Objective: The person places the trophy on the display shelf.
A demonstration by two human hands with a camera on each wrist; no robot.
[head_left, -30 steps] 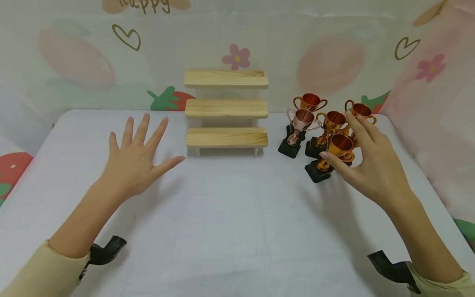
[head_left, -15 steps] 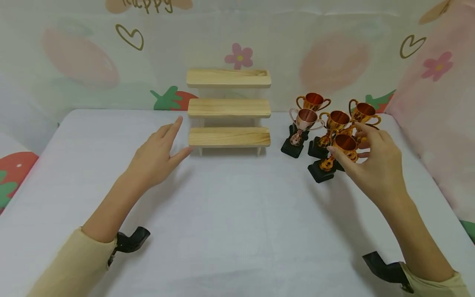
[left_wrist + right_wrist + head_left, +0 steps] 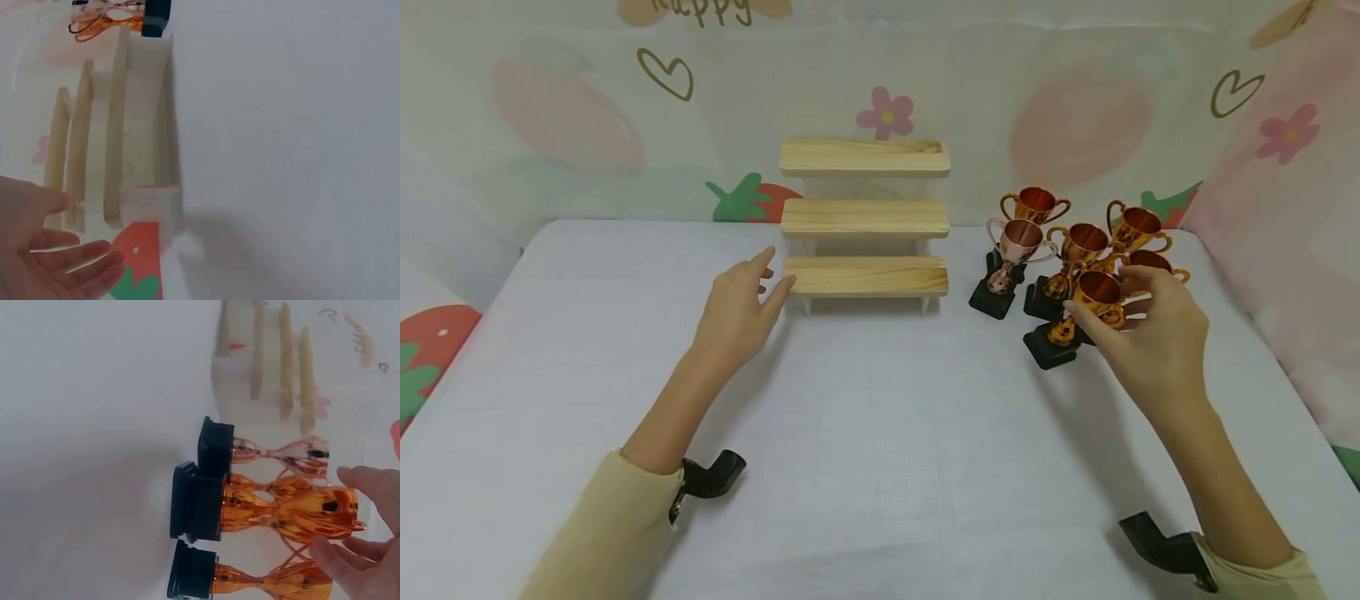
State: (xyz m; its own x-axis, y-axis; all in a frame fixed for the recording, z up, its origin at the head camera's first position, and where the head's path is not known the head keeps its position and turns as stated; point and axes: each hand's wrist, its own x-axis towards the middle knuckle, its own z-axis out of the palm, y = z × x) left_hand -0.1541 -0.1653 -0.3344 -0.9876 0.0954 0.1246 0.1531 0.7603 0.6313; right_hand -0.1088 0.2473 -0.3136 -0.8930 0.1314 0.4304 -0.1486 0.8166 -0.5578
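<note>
In the head view my right hand (image 3: pixel 1161 342) curls its thumb and fingers round the cup of the front gold trophy (image 3: pixel 1097 290), which stands upright on a black base. The right wrist view has that gold trophy (image 3: pixel 325 509) between thumb and fingers; whether the thumb touches it is hard to tell. Beside it stand a rose-gold trophy (image 3: pixel 1018 237) and several more gold ones, partly hidden behind one another. My left hand (image 3: pixel 737 308), fingers loosely bent and holding nothing, is at the left end of a three-step wooden shelf (image 3: pixel 865 275). Contact there is unclear.
The shelf's three planks rise toward the back, near a patterned backdrop (image 3: pixel 962 92) with flowers and strawberries. A white cloth covers the table (image 3: pixel 880 433). A pink patterned cloth (image 3: pixel 1285 275) borders the right side.
My left hand has moved right toward the shelf, its spread fingers drawing together and bending. My right hand's fingers have lowered and curled round the front gold trophy. The trophies stay in place.
</note>
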